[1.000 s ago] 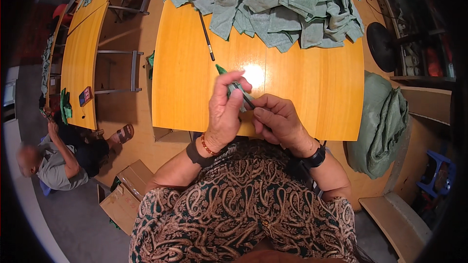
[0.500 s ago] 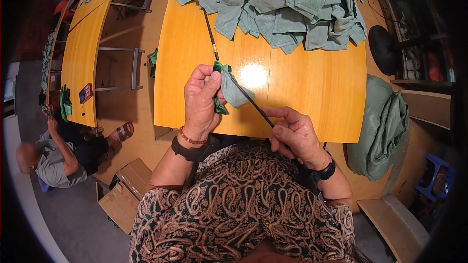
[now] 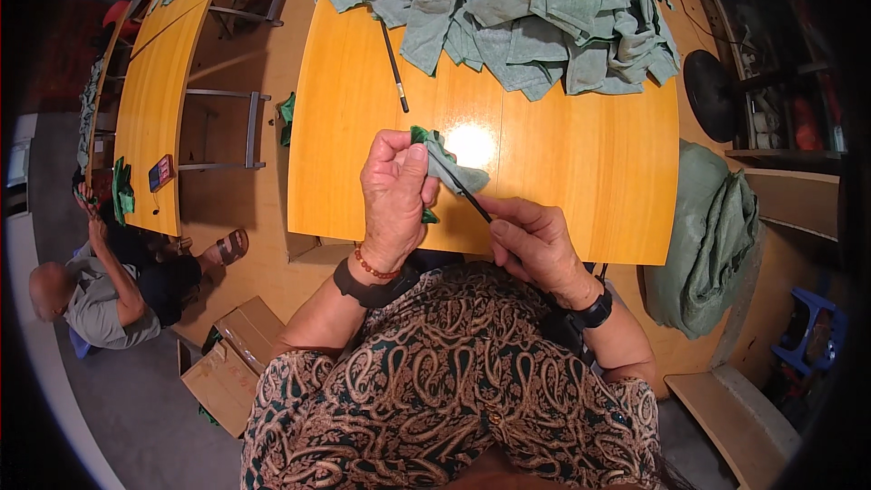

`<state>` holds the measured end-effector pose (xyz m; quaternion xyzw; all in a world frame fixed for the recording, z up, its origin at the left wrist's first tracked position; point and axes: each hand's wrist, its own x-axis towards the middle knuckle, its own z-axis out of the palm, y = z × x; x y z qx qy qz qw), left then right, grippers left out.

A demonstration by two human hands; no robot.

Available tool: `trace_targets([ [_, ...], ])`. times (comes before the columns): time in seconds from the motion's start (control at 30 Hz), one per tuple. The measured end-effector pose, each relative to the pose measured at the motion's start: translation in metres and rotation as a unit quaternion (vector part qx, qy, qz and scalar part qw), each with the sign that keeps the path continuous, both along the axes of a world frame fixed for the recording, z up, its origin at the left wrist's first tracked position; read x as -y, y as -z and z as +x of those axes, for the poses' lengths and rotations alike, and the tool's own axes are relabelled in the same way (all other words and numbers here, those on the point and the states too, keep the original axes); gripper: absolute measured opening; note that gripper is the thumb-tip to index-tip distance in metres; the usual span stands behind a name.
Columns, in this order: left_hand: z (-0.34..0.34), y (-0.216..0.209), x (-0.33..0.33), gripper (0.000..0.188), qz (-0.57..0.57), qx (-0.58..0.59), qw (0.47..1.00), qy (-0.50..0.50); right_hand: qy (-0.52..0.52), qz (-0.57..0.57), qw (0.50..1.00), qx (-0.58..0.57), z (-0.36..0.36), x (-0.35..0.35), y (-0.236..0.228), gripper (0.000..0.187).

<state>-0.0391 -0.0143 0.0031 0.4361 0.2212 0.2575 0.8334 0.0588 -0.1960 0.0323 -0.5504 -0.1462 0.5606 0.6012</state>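
Observation:
Pinched in my left hand (image 3: 396, 183) is a small green fabric piece (image 3: 444, 166), pale grey-green on one face with shiny darker green showing at its edges. My right hand (image 3: 537, 240) grips a thin black stick (image 3: 474, 203), whose far end runs into the folds of the fabric and is hidden there. Both hands are over the table's near edge, close together. A second black stick (image 3: 394, 68) with a light band near one end lies on the table beyond my left hand.
A large heap of grey-green fabric pieces (image 3: 544, 18) covers the far part of the yellow wooden table (image 3: 363, 63). On the right stands a bulging green sack (image 3: 699, 236). At left, another person (image 3: 109, 286) sits by a second table (image 3: 163, 82); a cardboard box (image 3: 227, 367) is on the floor.
My left hand has moved slightly right and nearer with the fabric. My right hand has slid up and left along the stick, closer to the fabric, so less of the stick shows.

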Motion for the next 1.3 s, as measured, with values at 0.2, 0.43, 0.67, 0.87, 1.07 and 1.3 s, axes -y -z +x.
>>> trace_targets([
  [0.2, 0.013, -0.004, 0.024, 0.025, 0.008, -0.044, 0.999, -0.022, 0.042, 0.092, 0.988, 0.121, -0.008, -0.028, 0.019, 0.033],
  [0.43, 0.004, -0.013, -0.003, 0.019, -0.1, -0.024, 0.994, 0.021, 0.008, 0.068, 0.979, 0.194, -0.002, -0.018, 0.012, 0.034],
  [0.67, 0.001, -0.011, -0.012, 0.019, -0.128, 0.0, 0.991, 0.039, -0.028, 0.012, 0.995, 0.09, 0.007, 0.008, -0.012, 0.033],
  [0.87, 0.002, -0.017, -0.002, 0.017, -0.115, -0.01, 0.991, 0.071, 0.015, 0.032, 0.984, 0.176, -0.002, -0.001, -0.006, 0.034],
  [1.07, -0.002, -0.021, -0.021, 0.019, -0.1, 0.026, 0.994, 0.022, -0.037, 0.022, 0.987, 0.153, 0.001, 0.016, -0.019, 0.034],
  [1.3, 0.003, -0.031, -0.014, 0.025, -0.096, 0.01, 0.995, 0.018, -0.031, 0.009, 0.997, 0.073, 0.019, 0.012, -0.03, 0.034],
])
